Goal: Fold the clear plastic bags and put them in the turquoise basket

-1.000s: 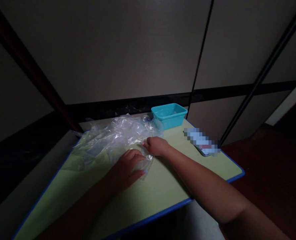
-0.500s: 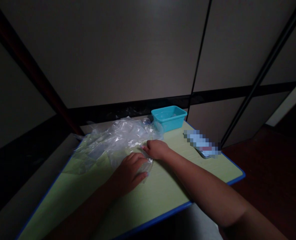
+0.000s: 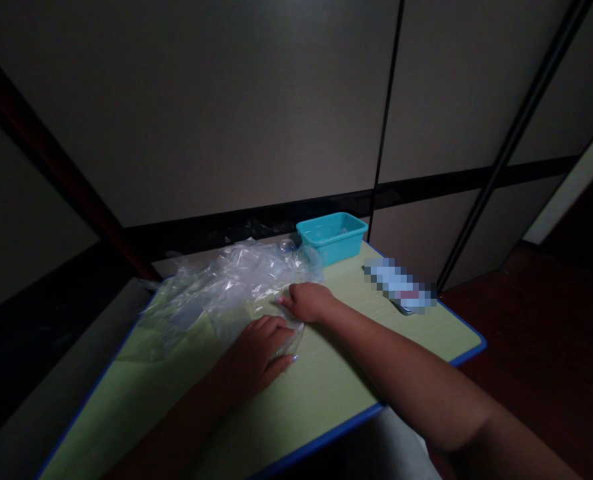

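Clear crinkled plastic film (image 3: pixel 241 273) lies in a loose heap on the pale green table (image 3: pixel 326 373), with a thin piece reaching toward both hands. My left hand (image 3: pixel 263 350) rests over the near edge of this piece, its thumb and forefinger spread apart. My right hand (image 3: pixel 309 302) is just beyond it, to the right, its fingers curled and closed on the film. Part of the film is hidden beneath the hands.
A turquoise plastic basket (image 3: pixel 340 248) stands at the table's back edge, touching the film. A blurred flat object (image 3: pixel 399 287) lies on the right side. Behind the table rise cabinet panels (image 3: pixel 256 107).
The whole view has shifted slightly, so the table and basket appear a little further left. Both hands keep nearly the same places at the film.
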Tool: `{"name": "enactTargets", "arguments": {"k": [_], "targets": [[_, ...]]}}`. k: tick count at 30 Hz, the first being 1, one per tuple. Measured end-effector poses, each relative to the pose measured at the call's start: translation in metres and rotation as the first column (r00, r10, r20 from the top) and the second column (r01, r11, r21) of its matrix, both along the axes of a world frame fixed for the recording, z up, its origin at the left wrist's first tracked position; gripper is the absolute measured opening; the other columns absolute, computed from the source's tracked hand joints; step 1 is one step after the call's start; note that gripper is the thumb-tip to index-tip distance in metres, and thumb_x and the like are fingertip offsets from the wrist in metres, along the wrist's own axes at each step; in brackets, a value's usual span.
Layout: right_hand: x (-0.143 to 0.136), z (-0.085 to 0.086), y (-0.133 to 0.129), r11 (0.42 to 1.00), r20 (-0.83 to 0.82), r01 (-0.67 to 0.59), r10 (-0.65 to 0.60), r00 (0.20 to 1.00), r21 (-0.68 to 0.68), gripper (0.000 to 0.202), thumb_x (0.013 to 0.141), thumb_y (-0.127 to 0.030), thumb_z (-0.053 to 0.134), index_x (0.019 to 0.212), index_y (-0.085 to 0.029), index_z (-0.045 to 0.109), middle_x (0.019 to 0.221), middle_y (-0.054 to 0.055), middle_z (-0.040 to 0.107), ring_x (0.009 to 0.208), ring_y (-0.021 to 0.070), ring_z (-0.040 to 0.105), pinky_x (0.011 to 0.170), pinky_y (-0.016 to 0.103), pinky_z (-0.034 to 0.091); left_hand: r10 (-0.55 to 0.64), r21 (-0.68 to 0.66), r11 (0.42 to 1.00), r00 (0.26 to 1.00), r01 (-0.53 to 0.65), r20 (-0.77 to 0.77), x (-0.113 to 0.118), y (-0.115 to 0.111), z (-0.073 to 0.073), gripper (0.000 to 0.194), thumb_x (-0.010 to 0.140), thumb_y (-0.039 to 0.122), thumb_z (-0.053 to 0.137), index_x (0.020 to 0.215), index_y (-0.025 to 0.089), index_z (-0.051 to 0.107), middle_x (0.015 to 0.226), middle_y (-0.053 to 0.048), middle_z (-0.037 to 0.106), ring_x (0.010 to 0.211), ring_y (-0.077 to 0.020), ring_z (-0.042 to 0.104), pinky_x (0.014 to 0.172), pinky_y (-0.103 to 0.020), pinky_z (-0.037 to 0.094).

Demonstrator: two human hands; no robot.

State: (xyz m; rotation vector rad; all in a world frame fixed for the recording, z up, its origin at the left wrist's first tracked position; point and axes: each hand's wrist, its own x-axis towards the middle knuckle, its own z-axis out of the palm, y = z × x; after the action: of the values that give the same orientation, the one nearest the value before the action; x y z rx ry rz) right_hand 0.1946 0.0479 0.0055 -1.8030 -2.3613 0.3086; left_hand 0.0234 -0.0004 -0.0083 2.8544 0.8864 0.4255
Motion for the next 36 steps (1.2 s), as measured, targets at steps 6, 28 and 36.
{"name": "enactTargets", "arguments": {"k": [6, 28, 36], "targets": [[0.0013, -0.0021, 0.0015, 1.0, 0.001, -0.002, 0.002, 1.0, 0.0, 0.057, 0.087, -0.058, 0.027, 0.1, -0.015, 0.062, 0.101, 0.016, 0.065, 0.093, 0.0274, 0.061, 0.072, 0.036, 0.046, -0.004, 0.025, 1.0, 1.0, 0.005, -0.017, -0.0002, -0.0019, 0.0008, 0.033, 0.08, 0.027, 0.055, 0.112, 0.019, 0.053, 0.111, -0.008, 0.053, 0.102, -0.0244, 0.046, 0.09, -0.04, 0.039], [0.0031, -0.001, 0.0038, 1.0, 0.002, -0.026, 0.026, 1.0, -0.004, 0.047, 0.085, -0.054, 0.038, 0.098, -0.016, 0.062, 0.099, 0.014, 0.066, 0.09, 0.0259, 0.062, 0.067, 0.031, 0.044, 0.028, 0.022, 0.999, 0.999, -0.027, -0.02, 0.0011, -0.006, -0.001, 0.035, 0.08, 0.026, 0.057, 0.114, 0.021, 0.052, 0.11, -0.008, 0.053, 0.101, -0.0247, 0.046, 0.089, -0.04, 0.038], [0.0034, 0.007, 0.0032, 0.996, -0.06, -0.063, 0.066, 0.996, 0.061, 0.027, 0.087, -0.035, 0.042, 0.096, -0.019, 0.061, 0.095, 0.009, 0.067, 0.085, 0.019, 0.061, 0.064, 0.025, 0.037, 0.034, 0.064, 0.997, 0.999, -0.032, -0.041, -0.0003, -0.0064, -0.0024, 0.036, 0.081, 0.031, 0.056, 0.116, 0.022, 0.052, 0.111, -0.008, 0.053, 0.101, -0.0257, 0.047, 0.088, -0.042, 0.037]]}}
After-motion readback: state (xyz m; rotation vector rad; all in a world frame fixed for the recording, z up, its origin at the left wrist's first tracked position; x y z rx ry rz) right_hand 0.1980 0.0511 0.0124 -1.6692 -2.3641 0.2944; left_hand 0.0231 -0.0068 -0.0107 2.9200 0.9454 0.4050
